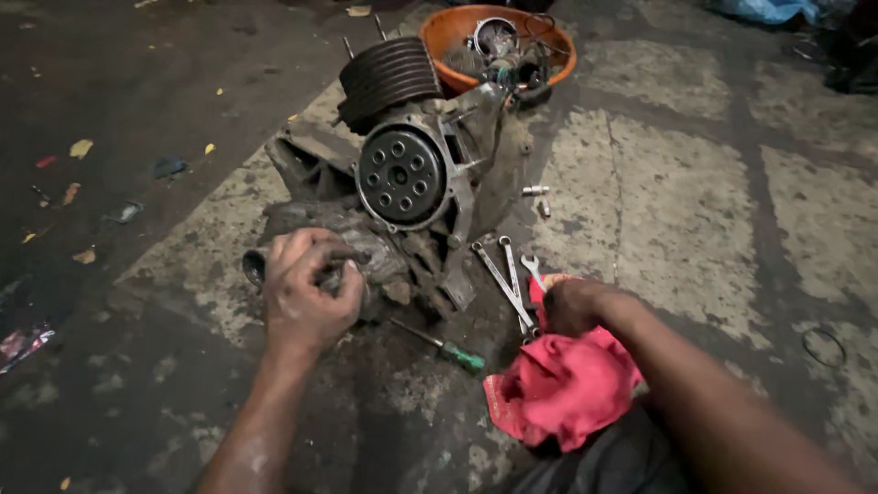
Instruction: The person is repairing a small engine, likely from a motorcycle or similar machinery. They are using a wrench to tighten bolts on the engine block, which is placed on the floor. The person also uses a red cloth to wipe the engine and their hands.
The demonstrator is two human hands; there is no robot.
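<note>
- I am resting my left hand [306, 291] on the engine [402, 197], fingers curled around a dark part at its lower edge, seemingly steadying it; the engine is sitting on the floor [695, 210].
- My right hand [572, 306] is closing on the red rag [562, 384] beside the wrenches [508, 274]; a screwdriver [439, 343] is lying near.
- The orange bowl [439, 37] behind is holding loose engine parts.

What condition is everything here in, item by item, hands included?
Grimy grey metal engine block: on the floor, partly dismantled.
Left hand: closed on a part at the engine's lower left.
Right hand: fisted, resting on the red cloth, crumpled.
Silver spanners: lying loose.
Green-handled screwdriver: lying flat.
Orange round bowl: filled with parts.
</note>
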